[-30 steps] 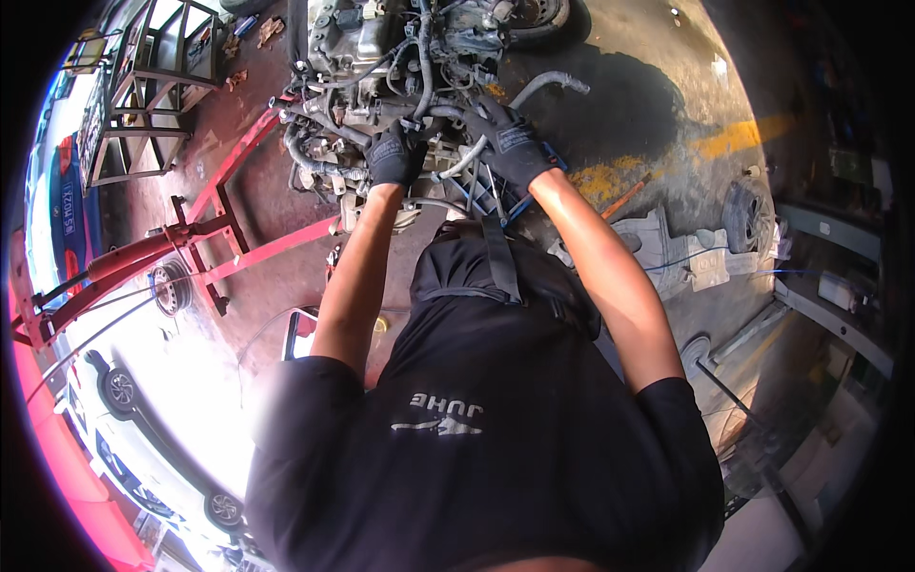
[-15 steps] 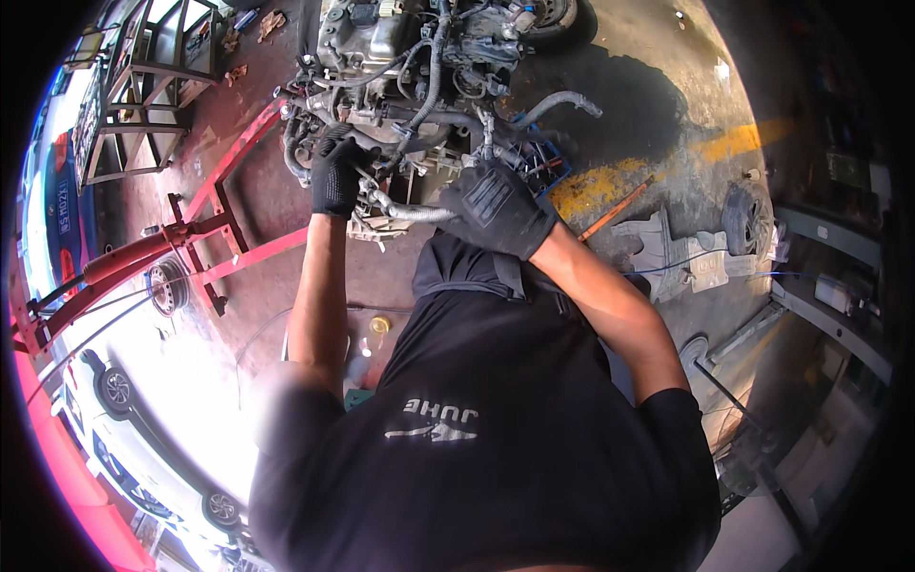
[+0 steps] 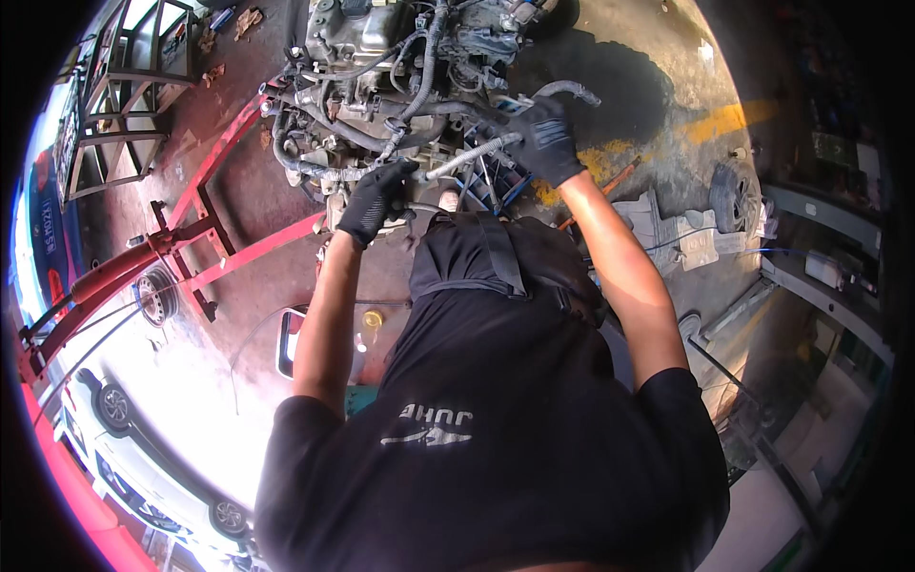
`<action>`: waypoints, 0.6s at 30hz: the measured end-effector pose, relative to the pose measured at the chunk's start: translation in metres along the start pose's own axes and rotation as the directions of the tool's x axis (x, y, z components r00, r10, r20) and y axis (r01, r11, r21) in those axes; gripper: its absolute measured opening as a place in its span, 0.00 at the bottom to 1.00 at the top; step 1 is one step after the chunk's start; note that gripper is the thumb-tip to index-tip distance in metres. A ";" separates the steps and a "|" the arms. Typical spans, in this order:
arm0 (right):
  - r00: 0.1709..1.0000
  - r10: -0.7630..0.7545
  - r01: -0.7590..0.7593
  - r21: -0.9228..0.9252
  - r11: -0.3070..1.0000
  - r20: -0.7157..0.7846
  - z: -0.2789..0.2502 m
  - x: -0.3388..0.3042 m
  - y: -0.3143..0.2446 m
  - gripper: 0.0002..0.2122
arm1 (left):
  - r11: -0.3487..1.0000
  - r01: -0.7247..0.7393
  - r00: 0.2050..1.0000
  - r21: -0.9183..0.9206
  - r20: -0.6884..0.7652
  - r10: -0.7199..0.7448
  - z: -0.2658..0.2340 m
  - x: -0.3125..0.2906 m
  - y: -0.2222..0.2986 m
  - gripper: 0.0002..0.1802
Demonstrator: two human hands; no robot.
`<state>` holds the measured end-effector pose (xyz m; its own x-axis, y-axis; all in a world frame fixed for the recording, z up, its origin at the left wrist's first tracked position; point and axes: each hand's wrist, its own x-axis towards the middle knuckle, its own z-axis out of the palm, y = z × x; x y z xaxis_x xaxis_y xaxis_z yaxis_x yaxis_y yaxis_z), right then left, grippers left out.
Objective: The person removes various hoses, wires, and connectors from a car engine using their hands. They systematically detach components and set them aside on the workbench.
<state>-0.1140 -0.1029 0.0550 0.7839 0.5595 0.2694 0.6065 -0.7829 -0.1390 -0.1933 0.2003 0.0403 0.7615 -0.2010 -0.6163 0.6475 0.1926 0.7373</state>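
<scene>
A dirty engine [image 3: 367, 36] with grey hoses and taped wiring stands in front of me. My right hand [image 3: 545, 143], in a black glove, is closed round the far end of a grey wrapped wiring harness [image 3: 472, 155], out at the engine's right side. My left hand [image 3: 374, 202], gloved too, sits at the engine's near edge, its fingers curled at the same harness, which runs across between both hands. The left fingertips are partly hidden. A thick grey hose [image 3: 572, 91] sticks out to the right just beyond my right hand.
Red lifting-frame legs [image 3: 205, 227] reach the engine from the left. A blue crate [image 3: 505, 195] lies under its right side. A black metal rack [image 3: 124, 105] stands far left, a wheel [image 3: 734, 198] and grey panels [image 3: 658, 229] right. A white car [image 3: 152, 443] is at lower left.
My right hand has moved right and away from me, drawing the harness out straighter. My left hand has shifted right and nearer to me.
</scene>
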 end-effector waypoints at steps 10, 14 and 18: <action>0.969 -0.184 0.178 0.047 0.983 0.165 -0.042 -0.029 -0.068 0.11 | 0.289 -0.122 0.812 0.949 -0.072 0.580 -0.037 0.022 -0.011 0.33; 0.957 -0.134 0.163 -0.095 0.982 0.256 -0.020 -0.039 -0.043 0.11 | -0.137 -0.032 0.915 0.990 0.085 0.394 -0.032 0.043 -0.002 0.35; 0.965 -0.026 0.005 0.083 0.997 0.263 -0.020 -0.042 -0.036 0.11 | 0.074 0.027 0.987 0.997 -0.038 0.156 -0.042 0.071 0.008 0.28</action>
<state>-0.1713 -0.1032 0.0678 0.7752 0.6316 0.0131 0.6190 -0.7551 -0.2160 -0.1329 0.2277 -0.0089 0.8535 -0.1316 -0.5041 0.0391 -0.9487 0.3138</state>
